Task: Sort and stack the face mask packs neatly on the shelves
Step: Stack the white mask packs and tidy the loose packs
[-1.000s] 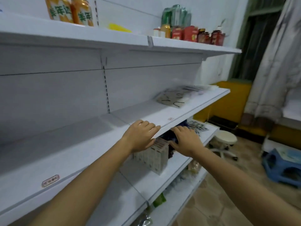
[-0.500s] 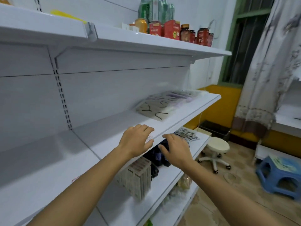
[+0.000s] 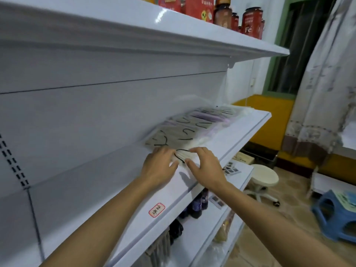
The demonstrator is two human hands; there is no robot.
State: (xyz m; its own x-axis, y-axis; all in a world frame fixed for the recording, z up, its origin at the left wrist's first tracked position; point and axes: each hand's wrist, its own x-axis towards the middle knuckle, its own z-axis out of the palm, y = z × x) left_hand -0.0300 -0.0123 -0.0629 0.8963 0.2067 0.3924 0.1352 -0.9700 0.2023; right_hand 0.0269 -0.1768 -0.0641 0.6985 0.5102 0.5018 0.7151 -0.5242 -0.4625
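Note:
Several clear face mask packs (image 3: pixel 194 125), grey and purple with black ear loops, lie spread in a loose row along the white middle shelf (image 3: pixel 248 130). My left hand (image 3: pixel 159 164) lies flat on the near end of the closest pack (image 3: pixel 183 153), fingers straight. My right hand (image 3: pixel 206 166) touches the same pack from its right side, thumb and fingers spread around its near edge. The image is blurred, so a firm hold is not clear.
Red jars and boxes (image 3: pixel 242 18) stand on the top shelf. Dark bottles (image 3: pixel 198 203) and small packets (image 3: pixel 231 168) sit on the lower shelf. A white stool (image 3: pixel 264 178) and a blue plastic stool (image 3: pixel 337 214) stand on the tiled floor at right.
Both hands have left the shelf's front edge and moved forward along the shelf onto the nearest mask pack. The view has shifted right, closer to the packs.

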